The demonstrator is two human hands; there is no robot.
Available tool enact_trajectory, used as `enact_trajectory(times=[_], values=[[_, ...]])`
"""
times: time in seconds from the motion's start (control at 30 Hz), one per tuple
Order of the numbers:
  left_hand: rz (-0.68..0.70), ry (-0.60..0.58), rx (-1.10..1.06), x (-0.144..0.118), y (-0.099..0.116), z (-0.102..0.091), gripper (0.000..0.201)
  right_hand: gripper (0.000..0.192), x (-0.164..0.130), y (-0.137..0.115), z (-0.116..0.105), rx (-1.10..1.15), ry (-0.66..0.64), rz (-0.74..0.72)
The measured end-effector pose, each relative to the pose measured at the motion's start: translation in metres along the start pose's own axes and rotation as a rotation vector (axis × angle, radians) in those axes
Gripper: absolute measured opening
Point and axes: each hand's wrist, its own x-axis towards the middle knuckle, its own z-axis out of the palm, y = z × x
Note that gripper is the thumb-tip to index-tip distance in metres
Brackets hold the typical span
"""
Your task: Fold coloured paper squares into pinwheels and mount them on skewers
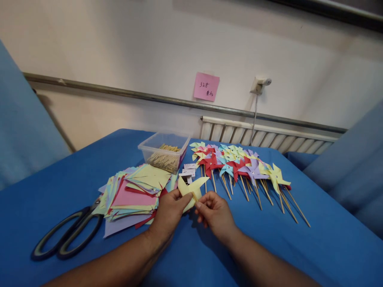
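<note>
Above the middle of the blue table [185, 259], your two hands work close together, just apart from each other, on one yellow paper pinwheel [196, 186]. Your left forearm slants up from the lower left, and your left hand [167, 211] grips the paper at its near left side, thumb laid across the front and pointing up to the right, fingers tucked mostly out of sight behind it. Your right forearm comes in from the lower right at a matching slant, wrist slightly bent. Your right hand [216, 215] has thumb and index finger pinched on the lower end of a thin wooden stick [195, 197], which lies against the pinwheel's front; your other right fingers curl loosely below. Two pointed blades of the pinwheel spread upward, away from you.

Left of your left hand sits a stack of coloured paper squares [134, 201], and beside that the scissors [79, 231] lie with their handles toward you. Beyond the stack, a clear plastic box [145, 149] holds many short sticks [164, 158]. Small white boxes [189, 169] lie just past your pinwheel, and to the right are rows of assembled pinwheels [211, 162], sticks pointing your way.
</note>
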Motion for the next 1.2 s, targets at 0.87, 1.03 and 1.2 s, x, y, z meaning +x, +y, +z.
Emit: enact_trajectory(times=[0.87, 1.03, 1.2], values=[[0.089, -0.006, 0.059, -0.0029, 0.0042, -0.0004, 0.031, 0.038, 0.0024, -0.0005, -0.0015, -0.012, 0.017, 0.005], [0.059, -0.020, 0.088, 0.0000, 0.0049, -0.0045, 0.035, 0.035, 0.0018, 0.0011, -0.0009, -0.069, 0.025, -0.009], [0.059, 0.012, 0.129, -0.0019, 0.0077, -0.0043, 0.033, 0.031, -0.0004, 0.0011, -0.0003, -0.123, 0.040, -0.020]])
